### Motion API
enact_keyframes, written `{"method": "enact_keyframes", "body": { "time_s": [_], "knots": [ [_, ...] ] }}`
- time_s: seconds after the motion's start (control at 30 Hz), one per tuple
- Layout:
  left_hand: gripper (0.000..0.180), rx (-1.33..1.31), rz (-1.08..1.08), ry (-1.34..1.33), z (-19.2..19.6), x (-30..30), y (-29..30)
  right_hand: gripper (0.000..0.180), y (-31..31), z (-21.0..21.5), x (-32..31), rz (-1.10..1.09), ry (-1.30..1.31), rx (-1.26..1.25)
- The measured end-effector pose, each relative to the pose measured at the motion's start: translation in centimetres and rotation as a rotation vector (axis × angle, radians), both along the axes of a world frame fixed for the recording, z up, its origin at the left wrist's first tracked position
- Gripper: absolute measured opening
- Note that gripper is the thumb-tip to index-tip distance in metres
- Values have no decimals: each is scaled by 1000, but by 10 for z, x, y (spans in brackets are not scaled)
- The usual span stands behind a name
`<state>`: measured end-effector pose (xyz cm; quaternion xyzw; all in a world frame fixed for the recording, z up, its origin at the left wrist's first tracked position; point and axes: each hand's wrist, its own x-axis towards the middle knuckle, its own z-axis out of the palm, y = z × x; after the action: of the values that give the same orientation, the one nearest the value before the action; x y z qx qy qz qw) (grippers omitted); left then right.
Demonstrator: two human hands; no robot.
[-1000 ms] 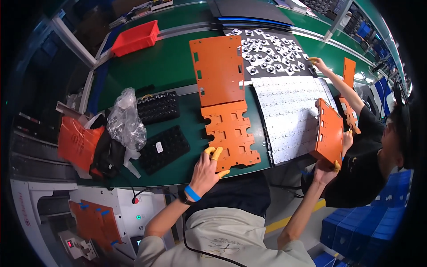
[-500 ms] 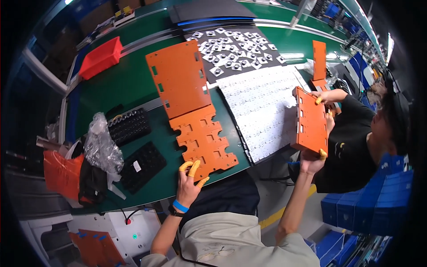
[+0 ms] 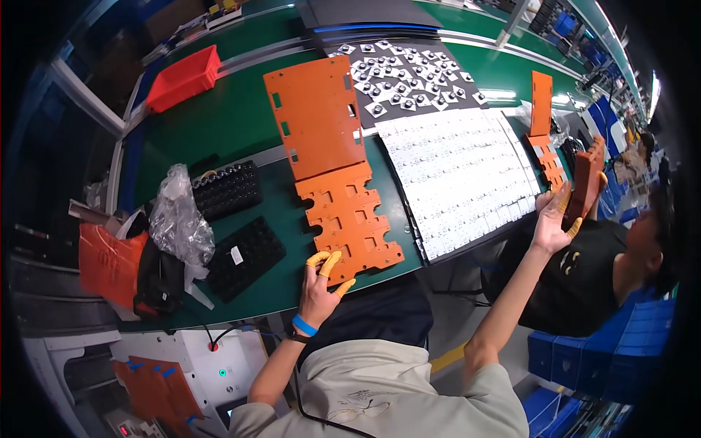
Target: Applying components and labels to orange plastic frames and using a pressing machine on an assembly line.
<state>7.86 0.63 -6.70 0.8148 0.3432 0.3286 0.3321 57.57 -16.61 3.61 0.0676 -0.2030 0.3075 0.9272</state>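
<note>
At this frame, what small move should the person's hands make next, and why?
Probably the right hand should bring the slotted orange panel it holds off the bench edge back over the green table. The left hand, in yellow finger cots, already rests at the near edge of the flat orange cut-out plate, apparently steadying it, while the held panel hangs over open floor.

Grey short-sleeved shirt, blue wristband, yellow finger cots on hands (image 3: 319,281).
</note>
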Motion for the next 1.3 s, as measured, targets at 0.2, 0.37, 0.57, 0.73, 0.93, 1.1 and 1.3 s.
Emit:
{"method": "enact_keyframes", "body": {
  "time_s": [0.2,0.37,0.57,0.73,0.93,1.1,1.3],
  "knots": [
    [66,46,26,43,-5,1,-3,22,54,-74,-40,-197,-283,-613],
    [65,25,91,17,-7,-1,-5,12,133,-74,-168,-876,-1408,-1400],
    [69,-12,124,-14,2,-5,3,47,160,-63,-205,-872,-1759,-1343],
    [66,88,194,-32,21,-7,-8,89,145,-87,-212,-737,-2076,-1584],
    [39,-57,-148,-177,74,4,-14,56,93,-58,-237,-825,-1711,-1772],
    [27,-864,-475,-419,82,40,-3,69,47,-75,-250,-831,-1820,-1615],
    [29,-1012,-465,-588,63,87,10,48,31,-117,-250,-941,-1878,-1591]
  ]
}}
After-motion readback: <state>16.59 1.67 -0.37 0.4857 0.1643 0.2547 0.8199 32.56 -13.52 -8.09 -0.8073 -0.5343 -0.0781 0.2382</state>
